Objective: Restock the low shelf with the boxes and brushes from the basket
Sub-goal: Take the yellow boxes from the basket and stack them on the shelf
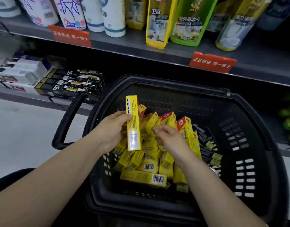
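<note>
A black plastic basket (249, 145) stands in front of the low shelf (22, 95) and holds several long yellow boxes (144, 176) and a few dark boxes (208, 153) on its right side. My left hand (111, 130) grips one yellow box (133, 123) upright above the heap, barcode side facing me. My right hand (168, 138) reaches into the heap with curled fingers over the yellow boxes; what the fingers hold is hidden.
On the low shelf at left lie stacked black boxes (72, 82) and white boxes (18, 72). The basket's handle (67, 120) hangs to the left. Above, an upper shelf (141, 51) carries bottles, pouches and red price tags. Light floor (26, 133) lies at left.
</note>
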Tool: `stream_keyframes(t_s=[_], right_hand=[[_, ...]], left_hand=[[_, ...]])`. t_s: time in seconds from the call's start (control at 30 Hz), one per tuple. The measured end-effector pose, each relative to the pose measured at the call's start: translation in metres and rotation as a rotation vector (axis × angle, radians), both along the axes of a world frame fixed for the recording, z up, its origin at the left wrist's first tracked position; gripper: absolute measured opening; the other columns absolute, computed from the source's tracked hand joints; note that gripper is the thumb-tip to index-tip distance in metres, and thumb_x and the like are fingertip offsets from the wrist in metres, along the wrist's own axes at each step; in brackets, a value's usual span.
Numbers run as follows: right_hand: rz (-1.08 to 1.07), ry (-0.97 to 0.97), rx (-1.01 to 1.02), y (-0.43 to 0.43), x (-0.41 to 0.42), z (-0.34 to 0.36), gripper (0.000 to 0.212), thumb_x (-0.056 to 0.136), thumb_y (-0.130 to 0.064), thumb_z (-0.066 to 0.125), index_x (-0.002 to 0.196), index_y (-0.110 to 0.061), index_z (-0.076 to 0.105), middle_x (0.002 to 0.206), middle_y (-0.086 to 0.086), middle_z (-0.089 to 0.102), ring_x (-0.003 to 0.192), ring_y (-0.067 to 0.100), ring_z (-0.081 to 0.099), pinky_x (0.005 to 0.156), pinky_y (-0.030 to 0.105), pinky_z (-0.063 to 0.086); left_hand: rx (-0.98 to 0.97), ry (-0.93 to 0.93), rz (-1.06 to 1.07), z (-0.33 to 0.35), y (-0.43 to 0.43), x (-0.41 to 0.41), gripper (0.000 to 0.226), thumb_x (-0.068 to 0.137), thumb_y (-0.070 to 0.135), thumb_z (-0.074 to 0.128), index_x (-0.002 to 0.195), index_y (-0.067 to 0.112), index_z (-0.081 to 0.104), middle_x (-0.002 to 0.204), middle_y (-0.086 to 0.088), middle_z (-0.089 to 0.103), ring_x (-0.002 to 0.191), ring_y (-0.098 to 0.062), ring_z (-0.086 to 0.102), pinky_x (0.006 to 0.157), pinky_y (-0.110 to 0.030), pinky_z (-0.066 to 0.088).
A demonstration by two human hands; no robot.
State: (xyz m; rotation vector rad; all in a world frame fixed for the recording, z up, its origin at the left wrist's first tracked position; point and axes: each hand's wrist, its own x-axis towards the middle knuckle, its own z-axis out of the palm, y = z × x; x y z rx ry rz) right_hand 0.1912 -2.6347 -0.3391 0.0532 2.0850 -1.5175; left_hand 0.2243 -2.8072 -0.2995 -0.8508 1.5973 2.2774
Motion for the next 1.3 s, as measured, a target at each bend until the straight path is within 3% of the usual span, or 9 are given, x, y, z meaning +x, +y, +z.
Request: stream_keyframes(t_s=[0.13, 0.27, 0.43, 0.6, 0.73, 0.87, 0.97, 1.1, 1.3], right_hand=[[0.017, 0.198, 0.321, 0.001, -0.021, -0.019, 0.024, 0.09, -0.014, 0.055, 0.113, -0.013, 0.06, 0.103, -0.002, 0.061, 0.096, 0.019, 0.06, 0.07, 0.02, 0.043], [0.203, 0.307, 0.718, -0.031, -0.036, -0.028, 0.046, 0.091, -0.041, 0.048, 0.121, -0.007, 0.055, 0.121, 0.014, 0.06, 0.116, 0.033, 0.052, 0.089, 0.035, 0.041], [0.37, 0.161, 1.044, -0.077, -0.04, -0.052, 0.072, 0.088, -0.032, 0.055, 0.144, -0.004, 0.021, 0.15, 0.013, 0.027, 0.14, 0.033, 0.019, 0.113, 0.042, 0.017], [0.276, 0.359, 0.866, -0.057, -0.023, -0.052, 0.077, 0.083, -0.04, 0.061, 0.142, -0.005, 0.026, 0.144, 0.014, 0.039, 0.134, 0.035, 0.033, 0.108, 0.042, 0.029], [0.046, 0.328, 0.55, -0.034, -0.018, -0.016, 0.08, 0.071, -0.038, 0.07, 0.141, -0.017, 0.037, 0.111, 0.001, 0.066, 0.097, 0.018, 0.063, 0.072, 0.02, 0.048], [-0.042, 0.422, 0.272, -0.012, 0.005, 0.02, 0.092, 0.058, -0.052, 0.06, 0.142, -0.047, 0.024, 0.143, -0.01, 0.04, 0.127, 0.01, 0.044, 0.099, 0.037, 0.046], [0.014, 0.534, 0.065, -0.016, 0.025, 0.041, 0.086, 0.067, -0.042, 0.063, 0.138, -0.06, 0.019, 0.151, -0.018, 0.022, 0.14, 0.003, 0.023, 0.107, 0.04, 0.039], [0.199, 0.64, 0.013, -0.035, 0.036, 0.05, 0.078, 0.079, -0.016, 0.065, 0.139, -0.052, 0.029, 0.153, -0.017, 0.022, 0.136, -0.014, 0.017, 0.106, 0.012, 0.031], [0.189, 0.446, -0.2, -0.071, 0.037, 0.061, 0.046, 0.085, -0.035, 0.062, 0.125, -0.04, 0.041, 0.14, -0.015, 0.041, 0.129, 0.006, 0.043, 0.1, 0.041, 0.046]], left_hand=[[0.1, -0.091, -0.04, 0.003, -0.009, -0.014, 0.041, 0.092, 0.034, 0.045, 0.121, 0.008, 0.06, 0.117, -0.016, 0.064, 0.107, -0.033, 0.061, 0.083, -0.043, 0.051], [0.001, -0.064, -0.052, 0.0, -0.018, -0.023, 0.03, 0.086, 0.035, 0.06, 0.107, 0.014, 0.065, 0.096, -0.009, 0.072, 0.081, -0.023, 0.07, 0.069, -0.037, 0.055], [0.008, -0.118, -0.056, -0.011, -0.033, -0.038, 0.033, 0.091, 0.035, 0.052, 0.113, 0.012, 0.062, 0.107, -0.014, 0.07, 0.101, -0.029, 0.065, 0.094, -0.046, 0.048], [0.077, -0.137, -0.126, -0.012, -0.035, -0.039, 0.031, 0.092, 0.037, 0.048, 0.101, 0.012, 0.065, 0.088, -0.008, 0.069, 0.076, -0.021, 0.065, 0.074, -0.035, 0.053], [0.189, -0.093, -0.223, -0.009, -0.045, -0.041, 0.048, 0.088, 0.05, 0.049, 0.113, 0.012, 0.065, 0.097, -0.012, 0.066, 0.084, -0.025, 0.063, 0.076, -0.039, 0.055], [0.231, 0.004, -0.245, -0.005, -0.042, -0.042, 0.048, 0.058, 0.065, 0.064, 0.074, 0.021, 0.077, 0.074, -0.002, 0.071, 0.063, -0.016, 0.069, 0.056, -0.03, 0.055], [0.271, 0.024, -0.178, -0.006, -0.034, -0.038, 0.048, 0.058, 0.051, 0.071, 0.094, 0.02, 0.073, 0.081, -0.004, 0.073, 0.068, -0.017, 0.071, 0.055, -0.032, 0.056], [0.367, 0.113, -0.131, -0.001, -0.032, -0.03, 0.039, 0.067, 0.042, 0.066, 0.097, 0.018, 0.074, 0.101, -0.01, 0.073, 0.088, -0.023, 0.071, 0.066, -0.037, 0.058], [0.331, 0.222, -0.068, 0.017, -0.06, -0.015, 0.043, 0.07, 0.041, 0.06, 0.106, 0.018, 0.066, 0.099, -0.01, 0.073, 0.085, -0.023, 0.072, 0.062, -0.035, 0.058]])
